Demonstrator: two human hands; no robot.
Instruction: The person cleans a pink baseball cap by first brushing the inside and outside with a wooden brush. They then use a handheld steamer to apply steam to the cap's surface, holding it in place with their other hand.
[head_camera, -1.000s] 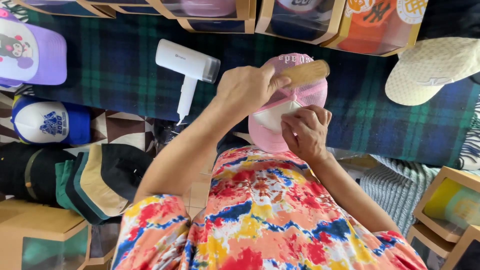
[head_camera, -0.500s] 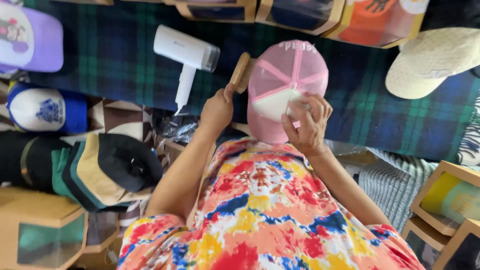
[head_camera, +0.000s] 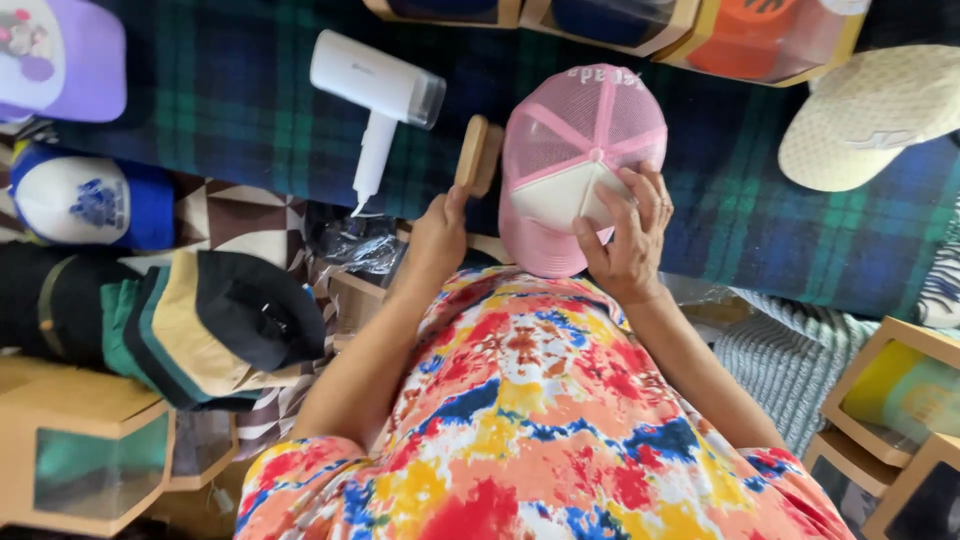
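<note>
My right hand (head_camera: 625, 235) grips a pink mesh-backed cap (head_camera: 585, 140) by its white front panel and holds it up with the crown facing me, over the dark plaid blanket (head_camera: 760, 215). My left hand (head_camera: 438, 232) holds a wooden brush (head_camera: 478, 155) by its lower end. The brush stands upright just left of the cap, close to it but apart from it. My tie-dye shirt fills the bottom of the view.
A white handheld dryer (head_camera: 375, 90) lies left of the brush. A cream cap (head_camera: 880, 115) sits at the right, a purple cap (head_camera: 60, 55) and a blue-and-white cap (head_camera: 85, 200) at the left, above stacked caps (head_camera: 200, 330). Windowed boxes (head_camera: 760, 35) line the top.
The brush has come off the top of the pink cap and now stands at its left side. The cap has been turned so its crown faces me.
</note>
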